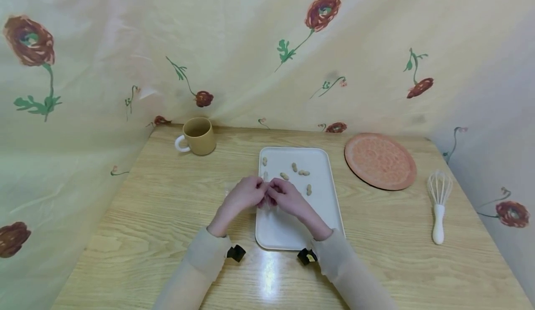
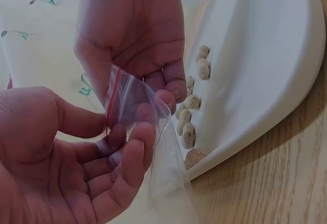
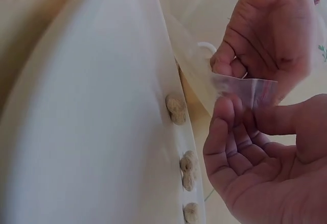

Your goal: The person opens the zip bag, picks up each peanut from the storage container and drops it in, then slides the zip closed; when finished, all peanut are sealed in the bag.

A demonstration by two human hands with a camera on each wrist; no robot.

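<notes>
nearest, two pale sleeves (image 1: 205, 256) are extending over the wooden surface (image 1: 167, 203). ahead of them, the left hand (image 1: 247, 191) is pinching a clear plastic bag (image 2: 130, 94) by its red-striped edge, thumb against fingers, and the right hand (image 1: 288, 196) is gripping the same end close by, also in a narrow pinch. the bag is hanging between them, over the left part of a white tray (image 1: 277, 235); whether its mouth is parted cannot be told. the film is looking thin and slick, so fingertips may slip, and a hard, uneven pull could split it near the stripe. on the tray, several peanuts (image 1: 309, 190) are lying scattered beyond and beside the hands; a low wrist could knock one, probably rolling it toward the rim. farther right, a whisk (image 1: 438, 224) is lying near a round pinkish plate (image 1: 380, 161); to the far left, a mug (image 1: 202, 138) is standing before a flowered cloth (image 1: 242, 45).
</notes>
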